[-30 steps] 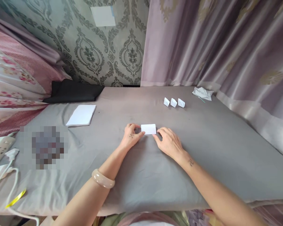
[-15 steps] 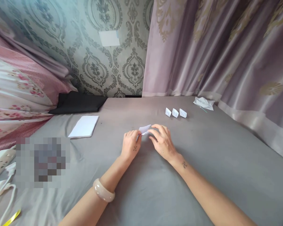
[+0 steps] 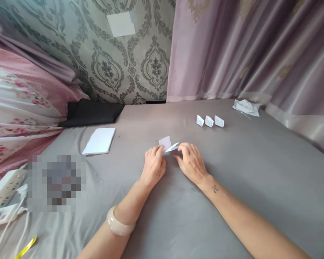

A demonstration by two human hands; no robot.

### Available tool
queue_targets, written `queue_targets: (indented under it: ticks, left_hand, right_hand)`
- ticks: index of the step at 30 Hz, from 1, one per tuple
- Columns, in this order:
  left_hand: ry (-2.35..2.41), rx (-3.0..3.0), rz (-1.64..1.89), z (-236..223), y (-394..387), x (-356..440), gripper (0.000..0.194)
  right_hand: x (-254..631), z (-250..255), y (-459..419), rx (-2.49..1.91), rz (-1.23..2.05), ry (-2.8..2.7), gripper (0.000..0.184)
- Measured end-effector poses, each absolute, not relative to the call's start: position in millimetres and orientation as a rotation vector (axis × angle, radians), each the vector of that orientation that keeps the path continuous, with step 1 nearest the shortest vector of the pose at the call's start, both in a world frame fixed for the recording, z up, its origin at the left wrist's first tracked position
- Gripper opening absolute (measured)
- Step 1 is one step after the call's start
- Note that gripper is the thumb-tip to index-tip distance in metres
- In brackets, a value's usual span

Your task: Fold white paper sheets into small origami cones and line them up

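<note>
A small white paper piece [image 3: 168, 144] is lifted off the grey sheet [image 3: 232, 172] in the middle of the bed, partly folded open. My left hand [image 3: 154, 164] pinches its left side and my right hand [image 3: 191, 162] pinches its right side. A pale bangle sits on my left wrist. Three small folded white paper shapes [image 3: 209, 121] stand in a row farther back on the right.
A stack of white paper sheets [image 3: 99, 140] lies at the left, a black cloth [image 3: 93, 112] behind it. Crumpled white paper [image 3: 246, 107] sits at the back right by the curtain. A white power strip with cables [image 3: 5, 187] lies at the left edge.
The paper lay flat between my fingertips a second ago; both hands have since picked it up and partly opened it. The camera view shifted slightly.
</note>
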State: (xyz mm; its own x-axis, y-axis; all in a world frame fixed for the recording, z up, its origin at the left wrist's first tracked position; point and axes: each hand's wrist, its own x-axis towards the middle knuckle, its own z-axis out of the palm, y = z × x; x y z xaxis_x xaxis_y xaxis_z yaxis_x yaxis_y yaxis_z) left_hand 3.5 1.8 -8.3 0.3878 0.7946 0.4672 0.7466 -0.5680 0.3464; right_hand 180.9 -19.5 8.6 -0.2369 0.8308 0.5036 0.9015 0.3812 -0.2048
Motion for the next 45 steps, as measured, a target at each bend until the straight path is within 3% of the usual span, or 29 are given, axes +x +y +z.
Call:
queue_targets:
  ticks: [4,8,12,19,27,36,45]
  left_hand:
    - [1.410,2.574,0.884,-5,-1,5,0.053]
    - [1.376,2.584,0.904,-4,-3,5,0.058]
    - [1.396,2.543,0.915,-7,-4,5,0.066]
    - [1.755,2.478,0.466,-3,-11,2,0.049]
    - [1.494,2.599,0.485,6,-17,2,0.035]
    - [1.581,2.283,0.802,-1,-15,4,0.011]
    - [1.650,2.082,0.835,-3,-7,4,0.014]
  right_hand:
    - [175,9,-16,-1.581,-0.252,-2.020,0.051]
    - [176,9,-12,-1.469,-0.284,-2.101,0.033]
    - [179,7,-11,-1.296,-0.275,-2.176,0.030]
    - [174,3,-19,-1.261,-0.115,-2.429,0.029]
    - [176,4,-20,-1.335,0.054,-2.402,0.030]
    - [178,2,-14,-1.517,0.280,-2.139,0.023]
    - [174,1,-5,-1.523,0.419,-1.935,0.022]
